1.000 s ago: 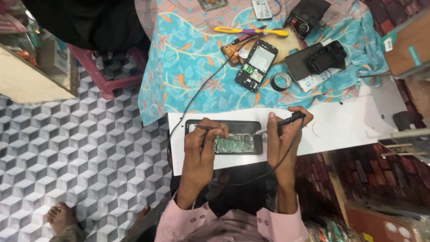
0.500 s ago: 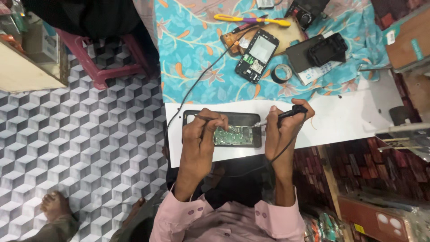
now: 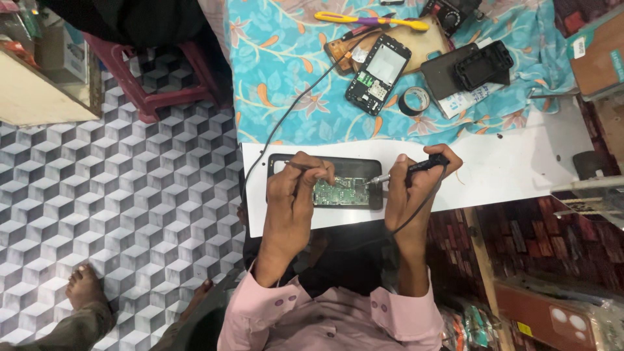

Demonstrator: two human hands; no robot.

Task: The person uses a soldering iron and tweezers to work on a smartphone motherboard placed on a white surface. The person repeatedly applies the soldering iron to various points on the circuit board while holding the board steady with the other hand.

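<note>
Now the work looks settled rather than shifting: compared with the pictures from a moment back, both hands sit in much the same places over the opened phone (image 3: 325,182), and only the view has drifted slightly. The phone lies flat on the white desk (image 3: 507,172), close to its near edge and toward the left end, with its green circuit board (image 3: 339,192) exposed. The left hand (image 3: 296,195) rests on the phone's left half, its fingers pinched on thin tweezers (image 3: 300,166) that point toward the board. The right hand (image 3: 416,185) grips a black soldering iron (image 3: 411,169) like a pen, its tip touching or just above the board's right end; I cannot tell which. A dark cable (image 3: 292,110) runs away across the patterned blue cloth (image 3: 286,78) at the far side. Since so little has moved, the fine work on the board seems to be under way, not finished.
</note>
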